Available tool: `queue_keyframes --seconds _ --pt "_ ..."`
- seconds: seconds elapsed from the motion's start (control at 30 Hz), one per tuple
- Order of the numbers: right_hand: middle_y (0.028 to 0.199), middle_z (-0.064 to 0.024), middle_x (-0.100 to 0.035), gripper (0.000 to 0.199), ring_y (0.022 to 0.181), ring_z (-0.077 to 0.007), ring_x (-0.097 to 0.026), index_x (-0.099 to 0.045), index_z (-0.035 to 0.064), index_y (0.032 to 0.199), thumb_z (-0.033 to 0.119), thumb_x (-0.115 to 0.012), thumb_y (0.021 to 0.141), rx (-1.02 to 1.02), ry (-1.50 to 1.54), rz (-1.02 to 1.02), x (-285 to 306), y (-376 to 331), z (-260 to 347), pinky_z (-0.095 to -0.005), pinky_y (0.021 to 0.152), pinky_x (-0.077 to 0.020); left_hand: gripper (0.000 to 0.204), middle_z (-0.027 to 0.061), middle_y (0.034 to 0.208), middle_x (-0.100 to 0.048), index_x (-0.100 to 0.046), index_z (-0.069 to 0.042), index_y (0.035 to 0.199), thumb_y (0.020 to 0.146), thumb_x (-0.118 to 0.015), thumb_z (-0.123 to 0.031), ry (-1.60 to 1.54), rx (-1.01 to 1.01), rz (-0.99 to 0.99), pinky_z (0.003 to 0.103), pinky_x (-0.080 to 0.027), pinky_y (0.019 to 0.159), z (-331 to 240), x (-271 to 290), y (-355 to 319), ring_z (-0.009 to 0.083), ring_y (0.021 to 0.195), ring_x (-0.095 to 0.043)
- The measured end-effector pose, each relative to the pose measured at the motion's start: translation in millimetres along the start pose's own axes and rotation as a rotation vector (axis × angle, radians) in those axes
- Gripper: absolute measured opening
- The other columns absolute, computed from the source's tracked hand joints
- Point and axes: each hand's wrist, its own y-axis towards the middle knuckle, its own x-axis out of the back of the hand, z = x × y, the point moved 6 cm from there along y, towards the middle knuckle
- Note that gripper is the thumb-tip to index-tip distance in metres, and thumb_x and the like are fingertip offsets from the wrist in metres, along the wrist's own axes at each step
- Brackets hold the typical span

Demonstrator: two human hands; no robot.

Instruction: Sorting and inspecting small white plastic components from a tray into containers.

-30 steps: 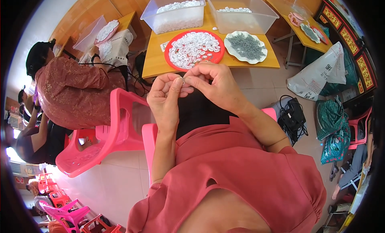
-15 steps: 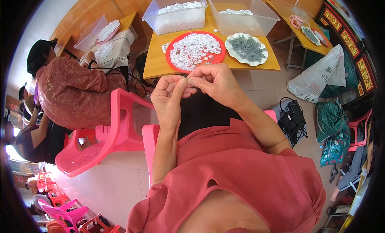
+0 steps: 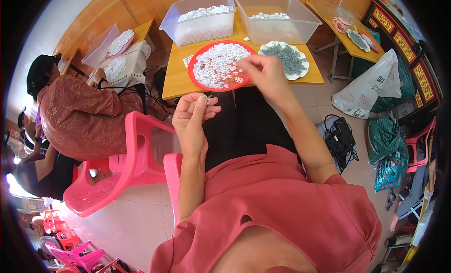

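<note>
My left hand (image 3: 191, 120) is raised in front of the table edge, thumb and fingers pinched on a small white plastic piece (image 3: 208, 99). Over the right rim of the round red tray (image 3: 191, 78), my right hand (image 3: 268, 80) hangs with its fingers curled together; whatever they hold, if anything, is too small to make out. Many small white plastic pieces (image 3: 213, 61) with holes lie spread in that tray. Just beyond my right hand, a white scalloped plate (image 3: 300, 76) bears a heap of small grey pieces (image 3: 287, 59).
Two clear plastic bins (image 3: 204, 31) (image 3: 286, 31) with white pieces stand at the back of the yellow table (image 3: 178, 80). A pink chair (image 3: 134, 151) and a person in a patterned red top (image 3: 84, 115) are at left. At right lie a white sack (image 3: 366, 90) and black cables (image 3: 342, 139).
My hands have parted. The right one has moved up and right over the tray's edge; the left one stays low with the white piece now showing in its fingers.
</note>
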Motion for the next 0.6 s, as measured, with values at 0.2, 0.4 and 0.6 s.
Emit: queue_keyframes --seconds 0.2,0.4,0.6 --pt "0.088 -0.0159 -0.077 0.025 0.080 -0.0264 -0.075 -0.080 0.0029 0.102 0.022 -0.075 0.086 -0.087 -0.522 0.091 11.6 69.2 -114.0 -0.0369 0.077 -0.0569 0.014 0.0157 0.097 -0.078 -0.064 -0.001 0.110 0.104 -0.067 -0.014 -0.056 0.041 0.014 0.022 -0.056 0.067 7.5 5.6 6.9 0.0158 0.075 -0.075" --pt "0.096 -0.0165 -0.077 0.018 0.095 -0.0346 -0.074 -0.083 0.0101 0.096 0.018 -0.075 0.081 0.115 -0.571 0.320 -38.6 91.1 -153.6 -0.0459 0.087 -0.0578 0.014 0.0162 0.097 -0.078 -0.063 -0.001 0.109 0.104 -0.066 -0.013 -0.061 0.058 0.042 0.021 -0.056 0.066 13.3 1.9 7.7 0.0152 0.073 -0.074" --pt "0.096 -0.0173 -0.077 0.017 0.095 -0.0326 -0.074 -0.080 0.0051 0.092 0.017 -0.078 0.081 0.016 -0.752 0.446 -77.1 95.4 -164.0 -0.0430 0.085 -0.0576 0.013 0.0163 0.096 -0.078 -0.063 -0.001 0.110 0.104 -0.067 -0.012 -0.067 0.072 0.028 0.022 -0.057 0.066 17.2 10.4 10.3 0.0155 0.074 -0.075"
